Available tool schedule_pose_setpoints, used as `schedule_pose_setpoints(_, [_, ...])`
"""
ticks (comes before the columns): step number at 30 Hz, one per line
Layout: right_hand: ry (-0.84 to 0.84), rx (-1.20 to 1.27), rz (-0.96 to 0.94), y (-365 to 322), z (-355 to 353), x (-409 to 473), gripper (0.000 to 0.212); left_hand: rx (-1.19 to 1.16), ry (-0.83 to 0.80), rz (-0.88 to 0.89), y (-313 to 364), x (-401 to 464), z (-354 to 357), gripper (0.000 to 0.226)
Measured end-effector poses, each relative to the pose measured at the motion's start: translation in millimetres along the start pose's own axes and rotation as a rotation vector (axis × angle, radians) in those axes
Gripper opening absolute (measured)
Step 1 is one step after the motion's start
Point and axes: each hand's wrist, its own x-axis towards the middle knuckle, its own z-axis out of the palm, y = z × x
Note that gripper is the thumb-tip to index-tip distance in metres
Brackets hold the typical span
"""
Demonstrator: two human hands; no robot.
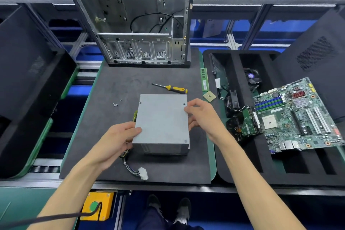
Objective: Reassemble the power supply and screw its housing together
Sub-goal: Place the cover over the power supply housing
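At the centre of the frame the power supply (162,123) sits on the dark mat (119,80) of the table, cover on, its cable plug (143,173) trailing toward the lower edge. The left hand (119,141) holds its lower-left corner, thumb on top; the right hand (200,115) pinches the right edge, fingers curled over the rim. Both grips are narrow, closed on the housing. This looks like seating the cover, with screwing yet to come. Above and left of the box lie loose screws (115,104); just above it, the screwdriver (170,88). Next, one hand likely must let go to fetch them while the other steadies the box. At the top stands the open case (134,17).
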Motion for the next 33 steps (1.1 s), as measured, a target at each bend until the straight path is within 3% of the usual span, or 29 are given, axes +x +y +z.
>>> schedule_pose_setpoints(11, [0.086, -0.146, -0.083, 14, -2, -3, 0.006, 0.386, 0.344, 0.041, -6, 2, 5, 0.008])
schedule_pose_setpoints(14, [0.190, -0.335, -0.127, 19, -3, -1, 0.016, 0.403, 0.401, 0.032, -3, 4, 3, 0.018])
schedule_pose_setpoints(17, [0.193, -0.425, -0.090, 25, -3, 1, 0.031, 0.496, 0.409, -0.030, -4, 7, 3, 0.020])
schedule_pose_setpoints(20, [0.127, -0.404, -0.012, 29, -4, 2, 0.035, 0.438, 0.387, -0.112, -7, 6, 2, 0.023])
schedule_pose_setpoints(26, [0.031, -0.113, 0.063, 33, -2, 1, 0.032, 0.315, 0.356, -0.112, -9, 5, 0, 0.018])
schedule_pose_setpoints(33, [-0.010, -0.079, 0.076, 34, -1, 1, 0.028, 0.223, 0.348, -0.083, -10, 5, -5, 0.009])
